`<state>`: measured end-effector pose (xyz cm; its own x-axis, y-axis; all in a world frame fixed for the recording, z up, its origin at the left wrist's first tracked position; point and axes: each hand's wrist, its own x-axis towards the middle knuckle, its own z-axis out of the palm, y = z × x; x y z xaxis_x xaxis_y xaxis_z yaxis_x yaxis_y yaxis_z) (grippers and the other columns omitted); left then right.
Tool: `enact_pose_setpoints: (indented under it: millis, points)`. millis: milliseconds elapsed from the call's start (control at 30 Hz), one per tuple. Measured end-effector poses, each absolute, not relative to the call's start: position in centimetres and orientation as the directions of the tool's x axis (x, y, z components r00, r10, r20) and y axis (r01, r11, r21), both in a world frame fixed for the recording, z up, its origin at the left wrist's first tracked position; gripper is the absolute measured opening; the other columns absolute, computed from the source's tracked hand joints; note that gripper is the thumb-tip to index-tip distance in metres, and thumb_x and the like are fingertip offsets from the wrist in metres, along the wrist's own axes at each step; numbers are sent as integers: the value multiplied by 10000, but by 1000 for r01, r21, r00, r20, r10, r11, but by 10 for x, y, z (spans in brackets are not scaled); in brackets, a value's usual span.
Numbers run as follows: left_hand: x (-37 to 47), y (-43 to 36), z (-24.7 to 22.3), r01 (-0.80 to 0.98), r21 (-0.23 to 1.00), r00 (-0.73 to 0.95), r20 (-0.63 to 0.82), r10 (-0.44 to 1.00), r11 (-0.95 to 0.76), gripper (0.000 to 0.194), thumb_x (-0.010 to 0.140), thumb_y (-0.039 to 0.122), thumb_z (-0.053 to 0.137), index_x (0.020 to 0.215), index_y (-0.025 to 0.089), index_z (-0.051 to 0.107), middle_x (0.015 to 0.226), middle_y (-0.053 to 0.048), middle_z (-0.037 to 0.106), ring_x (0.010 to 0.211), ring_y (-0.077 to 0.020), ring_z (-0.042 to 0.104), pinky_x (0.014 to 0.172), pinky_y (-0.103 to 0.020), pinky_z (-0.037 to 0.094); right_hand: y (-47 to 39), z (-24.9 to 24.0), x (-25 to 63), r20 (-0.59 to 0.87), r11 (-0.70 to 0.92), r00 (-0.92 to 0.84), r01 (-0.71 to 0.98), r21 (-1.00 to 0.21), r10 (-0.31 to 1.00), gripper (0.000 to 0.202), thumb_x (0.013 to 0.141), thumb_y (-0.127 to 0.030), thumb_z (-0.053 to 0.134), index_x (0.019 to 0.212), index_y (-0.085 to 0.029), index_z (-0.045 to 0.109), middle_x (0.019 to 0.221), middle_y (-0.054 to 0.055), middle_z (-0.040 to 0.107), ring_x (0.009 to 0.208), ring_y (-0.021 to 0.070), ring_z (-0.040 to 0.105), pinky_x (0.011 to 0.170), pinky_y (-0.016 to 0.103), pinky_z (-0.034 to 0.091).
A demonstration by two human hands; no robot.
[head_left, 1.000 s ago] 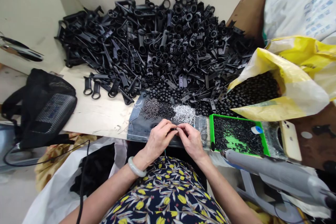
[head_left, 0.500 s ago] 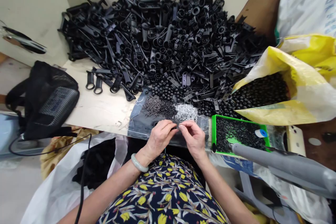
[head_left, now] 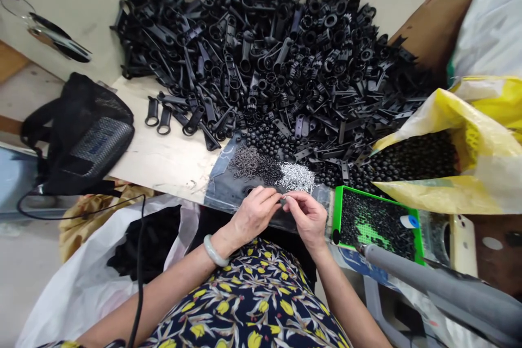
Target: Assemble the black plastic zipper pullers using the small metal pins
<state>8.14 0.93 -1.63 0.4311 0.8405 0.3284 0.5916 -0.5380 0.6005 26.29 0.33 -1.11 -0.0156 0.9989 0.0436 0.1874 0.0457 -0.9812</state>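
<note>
My left hand (head_left: 256, 210) is closed, its thumb and fingers pinching a small black plastic part (head_left: 282, 202) in front of the table edge. Opposite it, my right hand (head_left: 309, 218) pinches something tiny and pale, apparently a silver pin, against that part. The fingertips of both hands nearly meet and hide most of what they hold. Just beyond them lie a heap of silver pins (head_left: 297, 176), a heap of brownish-grey small pieces (head_left: 246, 162) and some small black pieces (head_left: 269, 173), all on a dark mat (head_left: 220, 185).
A large pile of black plastic handles and rings (head_left: 253, 54) covers the back. At right are a green tray (head_left: 337, 212) of small black bits, a grey tool (head_left: 424, 277), a phone (head_left: 464, 244) and a yellow-white bag (head_left: 444, 114) of black beads. A black mesh bag (head_left: 85, 136) sits left.
The camera view has shifted, so the table things appear farther right. My hands stay together at the table edge; the dark part and a pale tip now show between the fingertips.
</note>
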Motion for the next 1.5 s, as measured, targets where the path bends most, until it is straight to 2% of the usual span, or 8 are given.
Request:
enact_pose_setpoints:
  millis: [333, 467, 767, 1033, 1267, 1333, 1400, 1500]
  points:
    - [87, 13, -10, 590, 672, 357, 279, 891, -447, 294, 1046, 204, 498, 1315, 134, 596, 1075, -116, 699, 969, -248, 642, 876, -432, 542, -4, -10, 261, -57, -61, 58, 72, -996, 997, 124, 955, -327, 710, 976, -209, 743, 887, 29, 742, 653, 121, 672, 654, 263, 565]
    - [87, 12, -13, 524, 752, 282, 290, 915, -400, 106, 1023, 211, 571, 1071, 178, 660, 988, -69, 710, 913, -215, 656, 839, -378, 541, -3, -11, 260, -51, -57, 63, 85, -995, 997, 134, 953, -335, 708, 962, -206, 739, 882, 34, 733, 646, 126, 665, 637, 271, 563]
    - [85, 14, -16, 510, 715, 282, 386, 878, -478, 103, 1022, 214, 581, 1012, 181, 678, 917, -58, 728, 843, -194, 661, 789, -348, 551, 7, -3, 257, 175, 185, -61, 339, -923, 983, 103, 985, -274, 643, 955, -237, 735, 1008, 68, 715, 962, 210, 679, 880, 372, 563]
    - [83, 15, -21, 505, 697, 284, 424, 860, -510, 127, 1023, 221, 580, 1023, 173, 698, 949, -72, 759, 838, -194, 681, 794, -364, 568, 11, -11, 260, 231, 260, -119, 408, -875, 966, 110, 979, -244, 655, 977, -241, 764, 1009, 69, 717, 951, 206, 694, 875, 380, 587]
    - [81, 15, -19, 487, 708, 272, 433, 859, -511, 129, 1022, 232, 586, 1067, 185, 698, 980, -74, 766, 890, -195, 702, 810, -363, 564, -28, 15, 285, 287, 412, -306, 524, -746, 908, 398, 968, -156, 613, 1329, -303, 692, 1298, 83, 727, 1147, 263, 718, 1001, 468, 597]
    - [83, 15, -19, 481, 714, 263, 435, 861, -508, 121, 1026, 249, 588, 1031, 191, 694, 943, -59, 761, 856, -185, 697, 785, -347, 550, -71, 25, 305, 313, 397, -245, 580, -712, 918, 469, 925, -124, 644, 1351, -319, 671, 1228, 87, 752, 1080, 288, 736, 932, 487, 613]
    - [84, 16, -19, 465, 729, 260, 430, 865, -502, 124, 1030, 257, 585, 1006, 196, 690, 927, -49, 758, 834, -176, 690, 775, -339, 536, -111, 32, 331, 348, 333, -100, 613, -716, 932, 316, 886, -118, 671, 1129, -303, 754, 963, 66, 768, 868, 270, 740, 728, 423, 613]
    - [84, 15, -21, 447, 743, 274, 417, 867, -499, 131, 1032, 259, 581, 982, 198, 685, 937, -52, 760, 850, -180, 688, 784, -341, 523, -127, 43, 367, 447, 193, 433, 514, -836, 783, 61, 862, -236, 717, 905, -277, 701, 820, 18, 641, 759, 211, 651, 694, 364, 553]
